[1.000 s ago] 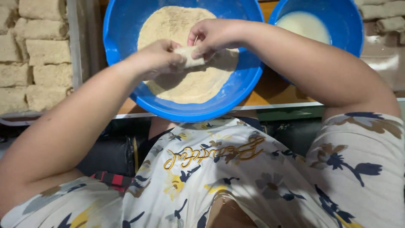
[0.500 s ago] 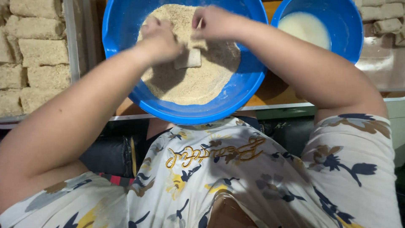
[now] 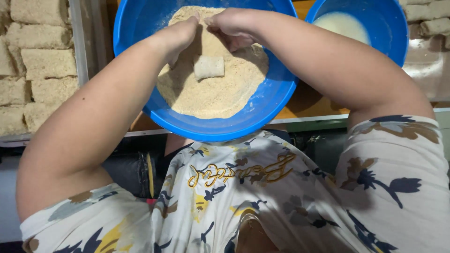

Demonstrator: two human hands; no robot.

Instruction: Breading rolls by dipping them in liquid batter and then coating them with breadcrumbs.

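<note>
Breadcrumbs [image 3: 220,93] fill the big blue bowl [image 3: 276,100], seen from the head camera, and a pale roll [image 3: 209,67] lies on them near the centre. Left hand [image 3: 180,35] and right hand [image 3: 232,26] hover at twelve o'clock above it, fingers pinched loosely, grasping no roll. Coated pieces sit on a tray [image 3: 77,61] at nine o'clock; a batter bowl [image 3: 375,28] sits at two. The big bowl overhangs the worktop [image 3: 304,105] edge, so hard pressing might tip it.

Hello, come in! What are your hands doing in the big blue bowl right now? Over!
Left hand and right hand fingertips together above pale roll. Roll lies on breadcrumbs in blue bowl, untouched. Nothing blocking.
</note>
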